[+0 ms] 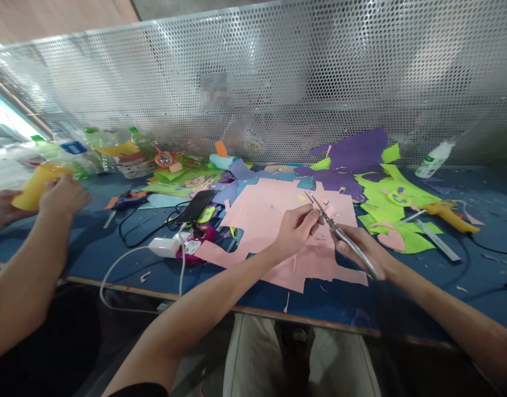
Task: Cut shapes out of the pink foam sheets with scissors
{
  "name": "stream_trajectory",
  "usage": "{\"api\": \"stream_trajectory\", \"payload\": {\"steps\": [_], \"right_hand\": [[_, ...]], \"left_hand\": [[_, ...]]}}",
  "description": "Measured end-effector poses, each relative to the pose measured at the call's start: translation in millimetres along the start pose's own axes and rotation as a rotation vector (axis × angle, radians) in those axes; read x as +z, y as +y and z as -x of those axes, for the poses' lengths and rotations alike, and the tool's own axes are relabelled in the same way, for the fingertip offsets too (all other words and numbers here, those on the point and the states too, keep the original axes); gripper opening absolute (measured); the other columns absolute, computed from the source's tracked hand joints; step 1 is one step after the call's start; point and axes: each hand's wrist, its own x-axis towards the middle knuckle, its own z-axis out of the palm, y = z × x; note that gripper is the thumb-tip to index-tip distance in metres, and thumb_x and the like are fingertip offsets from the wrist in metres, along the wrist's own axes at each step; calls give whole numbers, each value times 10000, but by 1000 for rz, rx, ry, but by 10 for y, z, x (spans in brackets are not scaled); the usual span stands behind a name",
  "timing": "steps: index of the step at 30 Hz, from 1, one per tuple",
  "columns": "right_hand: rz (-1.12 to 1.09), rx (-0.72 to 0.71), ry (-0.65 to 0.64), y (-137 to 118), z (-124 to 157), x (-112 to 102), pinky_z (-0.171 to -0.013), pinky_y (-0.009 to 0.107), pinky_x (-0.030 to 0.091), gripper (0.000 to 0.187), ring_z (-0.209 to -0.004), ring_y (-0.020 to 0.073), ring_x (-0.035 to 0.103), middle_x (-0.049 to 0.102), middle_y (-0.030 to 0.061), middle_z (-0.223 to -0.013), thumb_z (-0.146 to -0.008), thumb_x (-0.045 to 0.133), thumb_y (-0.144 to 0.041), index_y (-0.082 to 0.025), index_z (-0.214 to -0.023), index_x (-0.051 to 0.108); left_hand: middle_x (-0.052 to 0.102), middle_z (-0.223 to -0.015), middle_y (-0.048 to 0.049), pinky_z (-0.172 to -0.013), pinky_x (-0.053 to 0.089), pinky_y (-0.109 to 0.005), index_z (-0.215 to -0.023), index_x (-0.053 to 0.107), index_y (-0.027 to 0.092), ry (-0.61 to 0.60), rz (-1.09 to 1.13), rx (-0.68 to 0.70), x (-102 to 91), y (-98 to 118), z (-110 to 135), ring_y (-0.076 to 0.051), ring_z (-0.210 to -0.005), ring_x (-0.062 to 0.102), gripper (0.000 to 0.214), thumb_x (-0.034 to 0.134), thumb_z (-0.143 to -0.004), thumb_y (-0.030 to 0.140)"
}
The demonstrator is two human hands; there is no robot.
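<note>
My right hand [363,251] is closed on a pair of metal scissors [330,220], whose blades point up and to the left over a large pink paper sheet [270,220]. My left hand [297,227] pinches a small pink scrap [319,227] right at the blades. Both hands hover above the pink sheet on the blue table [464,286].
A co-worker's arm and hands [63,196] at the left hold a yellow cup [32,187]. Green paper [385,198], purple paper [356,154], a yellow glue gun [449,215], a ruler [437,240], a white bottle [433,160], plastic bottles [100,146], a phone [197,205] and cables [154,248] lie around.
</note>
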Motion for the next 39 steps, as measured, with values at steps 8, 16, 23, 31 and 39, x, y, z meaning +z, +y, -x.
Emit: {"api": "stream_trajectory", "payload": {"steps": [8, 16, 23, 31, 39], "right_hand": [[66, -15, 1, -44, 4, -10, -503, 258, 281, 411, -540, 113, 321, 407, -56, -614, -882, 554, -607, -225, -748, 487], [109, -26, 0, -34, 4, -16, -500, 255, 270, 374, -528, 110, 334, 406, -63, -594, -903, 544, -552, -226, -734, 474], [109, -60, 7, 8, -29, -15, -504, 254, 299, 387, -547, 117, 369, 446, -53, -625, -877, 583, -586, -215, -786, 523], [-23, -68, -115, 58, -31, -85, -529, 262, 362, 461, -577, 129, 417, 511, -15, -711, -873, 551, -669, -209, -866, 570], [-56, -36, -140, 89, -33, -94, -547, 266, 383, 470, -598, 137, 423, 510, -10, -725, -866, 553, -681, -211, -871, 568]], "left_hand": [[472, -553, 31, -573, 353, -252, -803, 620, 149, -3, 15, 13, -5, -15, 6, -90, -540, 445, 424, 501, -1012, 498], [450, -542, 35, -557, 337, -263, -795, 607, 158, -6, 18, 25, -11, -27, 10, -88, -520, 418, 437, 499, -1015, 520], [433, -562, 32, -538, 320, -273, -785, 569, 173, 44, 14, 37, -14, -46, 10, -87, -516, 389, 444, 499, -1019, 544], [301, -601, 54, -467, 210, -266, -709, 399, 202, 125, 151, 10, -83, -66, -55, -69, -489, 271, 478, 514, -992, 569], [354, -587, 27, -552, 247, -295, -656, 409, 188, 40, -180, 94, -190, -29, -74, -101, -568, 325, 472, 463, -1011, 494]]}}
